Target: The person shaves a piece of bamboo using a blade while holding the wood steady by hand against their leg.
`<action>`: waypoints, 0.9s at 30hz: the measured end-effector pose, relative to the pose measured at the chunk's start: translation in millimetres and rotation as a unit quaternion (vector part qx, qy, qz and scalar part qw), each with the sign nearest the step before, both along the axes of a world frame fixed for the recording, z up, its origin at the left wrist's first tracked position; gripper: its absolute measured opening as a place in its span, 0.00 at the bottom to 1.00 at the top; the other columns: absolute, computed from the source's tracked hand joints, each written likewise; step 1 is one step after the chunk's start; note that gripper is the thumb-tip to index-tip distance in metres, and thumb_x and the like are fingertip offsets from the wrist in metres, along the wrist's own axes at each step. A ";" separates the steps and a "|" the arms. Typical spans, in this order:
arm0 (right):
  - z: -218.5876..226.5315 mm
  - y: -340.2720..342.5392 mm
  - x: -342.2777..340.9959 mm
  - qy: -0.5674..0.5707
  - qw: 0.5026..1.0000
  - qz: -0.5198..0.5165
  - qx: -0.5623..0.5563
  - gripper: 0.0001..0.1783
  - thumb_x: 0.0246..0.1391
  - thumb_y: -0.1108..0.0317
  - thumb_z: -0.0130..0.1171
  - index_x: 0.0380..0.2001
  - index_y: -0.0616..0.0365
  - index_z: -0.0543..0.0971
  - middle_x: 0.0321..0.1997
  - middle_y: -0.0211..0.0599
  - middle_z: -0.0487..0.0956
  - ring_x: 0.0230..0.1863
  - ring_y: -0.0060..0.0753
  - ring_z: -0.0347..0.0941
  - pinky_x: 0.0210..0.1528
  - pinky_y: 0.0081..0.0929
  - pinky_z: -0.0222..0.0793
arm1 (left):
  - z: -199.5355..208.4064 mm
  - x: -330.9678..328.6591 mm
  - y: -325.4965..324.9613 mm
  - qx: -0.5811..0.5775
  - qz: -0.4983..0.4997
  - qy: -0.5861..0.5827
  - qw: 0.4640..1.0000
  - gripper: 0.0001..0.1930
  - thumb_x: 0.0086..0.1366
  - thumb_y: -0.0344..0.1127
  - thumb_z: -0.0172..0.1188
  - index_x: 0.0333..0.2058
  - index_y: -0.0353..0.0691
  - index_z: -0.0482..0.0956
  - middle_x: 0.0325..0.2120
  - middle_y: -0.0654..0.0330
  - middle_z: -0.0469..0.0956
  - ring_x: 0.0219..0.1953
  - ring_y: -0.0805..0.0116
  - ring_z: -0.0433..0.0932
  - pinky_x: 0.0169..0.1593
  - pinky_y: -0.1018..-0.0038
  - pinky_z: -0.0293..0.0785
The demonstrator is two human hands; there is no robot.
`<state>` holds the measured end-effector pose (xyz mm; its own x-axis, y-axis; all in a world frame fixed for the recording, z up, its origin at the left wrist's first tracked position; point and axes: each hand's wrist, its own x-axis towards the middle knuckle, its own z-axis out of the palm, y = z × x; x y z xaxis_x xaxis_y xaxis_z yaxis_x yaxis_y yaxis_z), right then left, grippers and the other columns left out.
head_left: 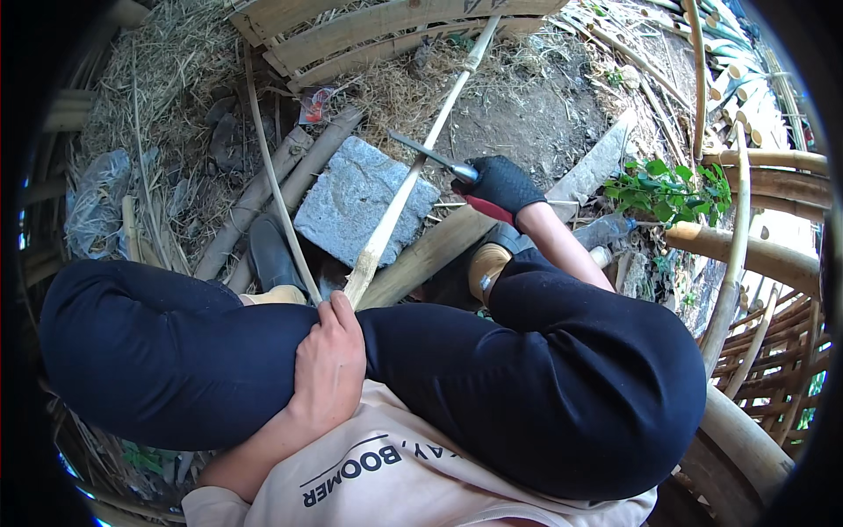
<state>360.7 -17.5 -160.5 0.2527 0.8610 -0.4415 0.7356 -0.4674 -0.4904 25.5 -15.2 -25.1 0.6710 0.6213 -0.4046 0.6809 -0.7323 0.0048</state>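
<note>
My bare left hand [329,364] rests against my thigh, its fingers closed at the lower end of a long pale bamboo strip [392,211]. A second, thinner strip [274,180] also runs down to these fingertips; how each sits in the grip is partly hidden. My right hand [502,189], in a black and red glove, grips a knife [430,155] by its handle. The knife's blade points left and crosses the bamboo strip. Under the strip lies a rough grey stone block [356,198], between my boots [266,250].
Bamboo poles [435,259] lie around the block. A wooden slatted crate [369,39] stands ahead. A leafy green plant [672,189] and a clear plastic bottle [606,230] are at the right, crumpled plastic [97,202] at the left. Cut bamboo [742,92] is piled at far right.
</note>
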 end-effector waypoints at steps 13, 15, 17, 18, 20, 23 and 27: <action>22.9 -12.9 -35.3 -0.021 0.992 0.124 0.005 0.14 0.50 0.55 0.66 0.38 0.46 0.88 0.36 0.48 0.86 0.41 0.56 0.84 0.48 0.47 0.79 | 0.7 -1.0 0.6 -0.015 0.006 -0.010 1.000 0.12 0.68 0.25 0.56 0.47 0.30 0.67 0.34 0.50 0.78 0.31 0.60 0.87 0.32 0.72 0.85; 22.8 -10.3 -38.0 -0.019 0.993 0.118 -0.006 0.13 0.51 0.55 0.63 0.37 0.47 0.88 0.37 0.48 0.86 0.42 0.56 0.84 0.48 0.48 0.79 | -1.6 -2.6 -0.1 -0.012 0.001 -0.009 1.000 0.12 0.68 0.25 0.55 0.48 0.30 0.68 0.34 0.51 0.78 0.31 0.61 0.87 0.32 0.72 0.85; 19.2 -6.6 -36.2 -0.051 0.992 0.111 -0.004 0.14 0.50 0.56 0.64 0.36 0.49 0.88 0.37 0.50 0.86 0.42 0.56 0.84 0.48 0.47 0.79 | -2.4 -2.8 -0.6 0.001 0.005 0.004 1.000 0.14 0.69 0.25 0.54 0.51 0.28 0.68 0.35 0.51 0.78 0.32 0.62 0.86 0.32 0.72 0.85; 15.6 -4.9 -32.1 -0.051 0.993 0.109 -0.004 0.14 0.50 0.56 0.64 0.36 0.49 0.88 0.37 0.50 0.86 0.42 0.56 0.84 0.48 0.47 0.79 | -2.1 -2.7 -0.4 0.001 0.003 0.004 1.000 0.14 0.69 0.25 0.54 0.51 0.28 0.68 0.35 0.51 0.78 0.32 0.62 0.86 0.32 0.72 0.85; 6.2 -0.5 -20.1 -0.071 0.995 0.073 0.001 0.14 0.50 0.56 0.65 0.35 0.52 0.88 0.36 0.52 0.86 0.42 0.56 0.84 0.48 0.48 0.79 | -1.7 -1.7 -0.5 0.003 0.001 0.016 1.000 0.16 0.69 0.25 0.54 0.54 0.27 0.67 0.35 0.52 0.78 0.33 0.62 0.86 0.33 0.73 0.85; 3.5 3.9 -17.0 -0.068 0.995 0.067 -0.003 0.15 0.49 0.56 0.66 0.35 0.52 0.88 0.36 0.52 0.86 0.42 0.56 0.84 0.48 0.47 0.79 | -3.0 -0.7 0.8 0.009 -0.001 0.025 1.000 0.16 0.69 0.25 0.54 0.53 0.27 0.67 0.35 0.52 0.78 0.33 0.62 0.87 0.33 0.73 0.85; -2.0 7.1 -14.3 -0.076 0.994 0.077 0.008 0.14 0.49 0.56 0.65 0.35 0.51 0.88 0.36 0.51 0.86 0.42 0.56 0.84 0.49 0.46 0.79 | -1.1 -0.4 1.5 0.007 -0.004 0.022 1.000 0.15 0.70 0.25 0.55 0.53 0.27 0.68 0.35 0.52 0.78 0.32 0.62 0.87 0.34 0.73 0.85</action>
<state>346.5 -10.4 -162.5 0.1809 0.9008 -0.3946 0.8636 -0.3375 -0.3745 25.1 -13.7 -26.1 0.6582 0.6211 -0.4254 0.6739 -0.7380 -0.0350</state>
